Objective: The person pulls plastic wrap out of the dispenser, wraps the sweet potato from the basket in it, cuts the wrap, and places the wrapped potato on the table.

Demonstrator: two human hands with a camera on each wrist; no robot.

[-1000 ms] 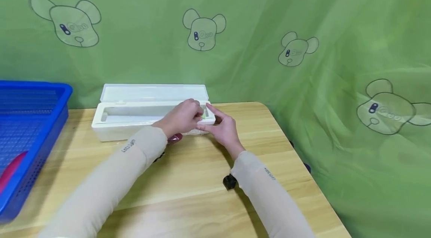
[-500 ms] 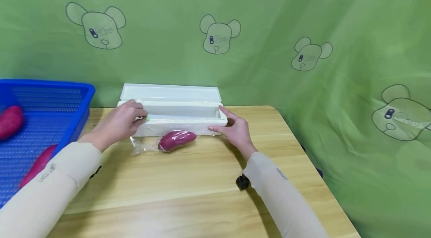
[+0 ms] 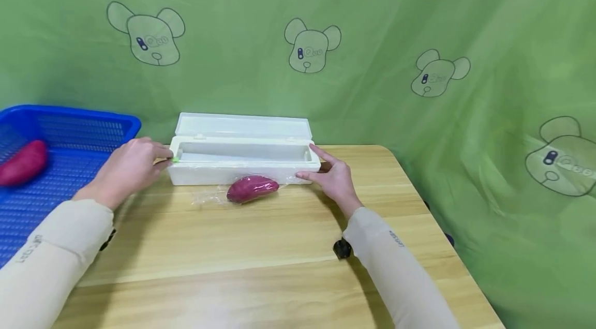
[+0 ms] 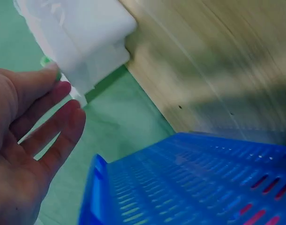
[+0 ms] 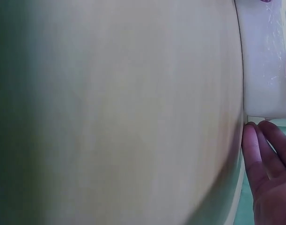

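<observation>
As hands [image 3: 233, 171] flank box [image 3: 242, 161], wrapped sweet potato [image 3: 252, 188] lies between.

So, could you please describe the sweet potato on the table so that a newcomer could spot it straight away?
Start at the wooden table and find the long white box with its lid open at the back edge. Directly before the box's front wall lies the purple sweet potato, on clear film. Unlike the sweet potato in the blue basket at the left, it lies on the tabletop between both hands.

White dispenser box [image 3: 242, 161], lid open, lies lengthwise behind film-wrapped purple sweet potato [image 3: 252, 188].
</observation>
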